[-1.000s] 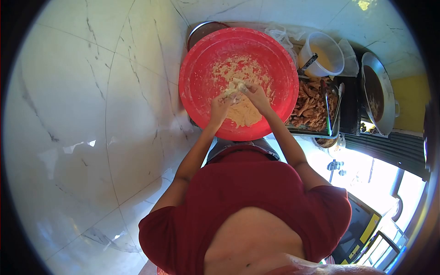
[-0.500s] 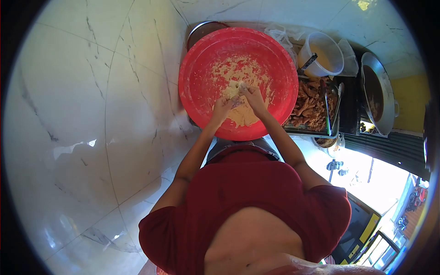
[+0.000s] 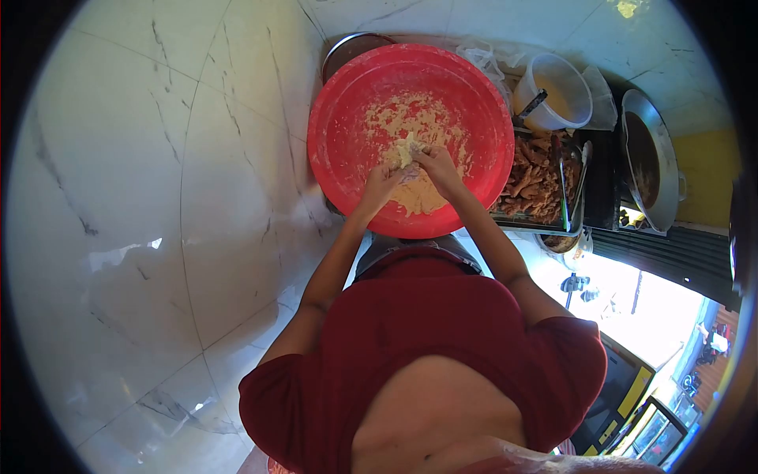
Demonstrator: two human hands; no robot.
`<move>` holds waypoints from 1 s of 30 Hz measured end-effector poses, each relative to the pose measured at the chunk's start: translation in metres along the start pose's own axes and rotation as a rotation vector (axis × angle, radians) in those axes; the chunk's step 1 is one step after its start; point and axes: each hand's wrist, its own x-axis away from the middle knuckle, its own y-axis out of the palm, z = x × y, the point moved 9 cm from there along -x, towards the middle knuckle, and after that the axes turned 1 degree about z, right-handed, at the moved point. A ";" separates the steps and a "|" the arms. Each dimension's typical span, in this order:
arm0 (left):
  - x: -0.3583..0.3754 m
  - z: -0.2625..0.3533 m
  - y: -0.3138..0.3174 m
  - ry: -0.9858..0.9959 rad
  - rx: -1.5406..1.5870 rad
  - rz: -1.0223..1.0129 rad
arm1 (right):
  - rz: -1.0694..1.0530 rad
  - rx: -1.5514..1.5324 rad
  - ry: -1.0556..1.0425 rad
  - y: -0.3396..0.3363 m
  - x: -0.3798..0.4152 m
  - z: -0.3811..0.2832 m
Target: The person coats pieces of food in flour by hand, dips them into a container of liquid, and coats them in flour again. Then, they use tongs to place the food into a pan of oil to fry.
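Note:
Both hands are over a wide red plastic basin with clumpy, pale yellow flour in it. Between my fingers is a small, pale, flour-coated piece; its kind cannot be made out. My left hand pinches it from the lower left. From the right, the closed fingers of my right hand grip its other side. Flour clings to the fingertips of both hands. The fingers partly cover the piece.
Right of the basin, a metal tray holds many brown fried pieces and tongs. Behind it stands a clear plastic tub of pale liquid with a dark handle. A large pan sits farther right. A marble-patterned wall borders the left.
The floured piece shows more above my fingers and has shifted slightly in them. Both hands stay in nearly the same place over the basin.

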 end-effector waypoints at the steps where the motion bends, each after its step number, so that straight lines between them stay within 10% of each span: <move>1: 0.000 -0.003 -0.002 -0.001 -0.002 0.011 | -0.009 0.020 -0.013 0.003 0.002 -0.002; 13: 0.022 0.043 0.000 0.043 -0.294 0.074 | 0.023 -0.424 0.340 0.013 -0.002 0.040; 24: 0.030 0.029 -0.016 0.145 -0.411 0.115 | 0.045 -0.291 0.313 0.005 -0.010 0.045; 30: 0.061 0.076 -0.044 0.424 -1.039 0.440 | -0.010 0.234 0.127 0.001 -0.039 0.048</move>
